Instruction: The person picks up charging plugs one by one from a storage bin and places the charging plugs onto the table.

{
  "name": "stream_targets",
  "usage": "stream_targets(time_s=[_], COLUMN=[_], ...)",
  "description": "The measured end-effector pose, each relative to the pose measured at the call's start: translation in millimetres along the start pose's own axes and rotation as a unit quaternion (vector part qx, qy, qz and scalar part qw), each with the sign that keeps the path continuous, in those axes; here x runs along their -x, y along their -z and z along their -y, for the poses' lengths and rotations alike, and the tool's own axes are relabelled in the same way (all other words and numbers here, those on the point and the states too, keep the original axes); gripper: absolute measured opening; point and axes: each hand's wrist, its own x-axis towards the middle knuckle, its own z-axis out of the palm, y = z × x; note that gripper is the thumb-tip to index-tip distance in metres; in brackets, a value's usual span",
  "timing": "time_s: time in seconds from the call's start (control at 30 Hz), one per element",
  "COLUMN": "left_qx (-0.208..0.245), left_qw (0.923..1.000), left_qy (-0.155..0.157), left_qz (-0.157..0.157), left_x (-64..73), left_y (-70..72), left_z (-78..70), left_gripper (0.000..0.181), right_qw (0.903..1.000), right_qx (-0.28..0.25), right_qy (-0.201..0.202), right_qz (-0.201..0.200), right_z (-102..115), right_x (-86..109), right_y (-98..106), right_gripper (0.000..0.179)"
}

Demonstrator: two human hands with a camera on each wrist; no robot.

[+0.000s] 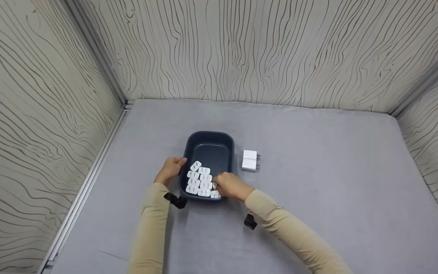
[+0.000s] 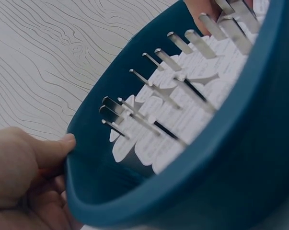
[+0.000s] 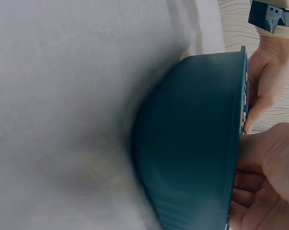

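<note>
A dark blue plastic bin (image 1: 212,152) sits on the table. My left hand (image 1: 170,168) grips its left side, and in the left wrist view the thumb (image 2: 63,146) lies on the rim with the fingers curled against the outside. Several white plug adapters (image 1: 199,179) stand packed in the bin's near half, metal prongs up. Reaching over the right rim, my right hand (image 1: 233,185) has its fingers curled down inside. At its fingertips, part of a white adapter (image 1: 214,185) shows beside the packed ones; the fingers hide most of it.
Two white plug adapters (image 1: 249,160) lie side by side to the right of the bin, prongs pointing right. A grey cloth (image 1: 337,182) covers the table. Wood-patterned panels (image 1: 238,49) stand at the back and both sides.
</note>
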Motion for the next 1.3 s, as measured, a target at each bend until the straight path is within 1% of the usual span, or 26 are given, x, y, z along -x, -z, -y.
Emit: stream_targets(time_s=[0.13, 0.27, 0.37, 0.5, 0.63, 0.7, 0.87, 1.07, 1.17, 1.3], left_qx=[0.007, -0.005, -0.010, -0.005, 0.004, 0.006, -0.001, 0.013, 0.014, 0.005], left_qw=[1.0000, 0.9999, 0.9999, 1.0000, 1.0000, 1.0000, 1.0000, 0.9999, 0.9998, 0.9998], left_qy=[0.001, -0.006, -0.007, -0.001, -0.003, -0.004, 0.002, 0.010, 0.015, 0.018], left_qz=[0.000, -0.008, -0.009, -0.004, 0.002, 0.003, -0.003, -0.003, -0.003, -0.004], left_x=[-0.6, -2.5, -2.4, -2.7, -3.3, -3.5, -3.0, -1.0, -0.9, -1.6], left_y=[-1.0, -1.8, -2.2, -3.0, -2.9, -2.5, -2.1, -2.8, -2.7, -2.9], left_z=[0.1, 2.1, 2.7, 1.1, -0.8, -0.7, 1.1, 0.0, -0.1, 0.4], left_gripper=[0.032, 0.031, 0.031, 0.033, 0.040, 0.040, 0.038, 0.031, 0.030, 0.031], right_qw=[0.9999, 1.0000, 1.0000, 1.0000, 0.9999, 0.9999, 0.9989, 0.9958, 0.9948, 0.9938], right_qx=[-0.001, -0.003, -0.004, 0.000, 0.004, 0.008, 0.026, 0.040, 0.044, 0.044], right_qy=[0.008, 0.007, 0.007, 0.005, 0.000, 0.001, 0.015, 0.038, 0.040, 0.038], right_qz=[-0.006, -0.006, -0.004, -0.006, -0.010, -0.013, -0.037, -0.073, -0.082, -0.095], right_z=[-1.6, -2.0, -1.4, -1.1, -0.5, 0.3, 2.4, 2.9, 3.2, 3.1], right_x=[0.6, 0.8, 1.4, 1.4, 1.4, 2.0, 4.5, 8.9, 10.5, 12.4], right_y=[-1.6, -3.2, -3.1, -1.9, -0.2, 0.2, 1.9, 3.6, 4.1, 3.5], right_gripper=[0.009, 0.010, 0.010, 0.012, 0.011, 0.012, 0.010, 0.007, 0.006, 0.011])
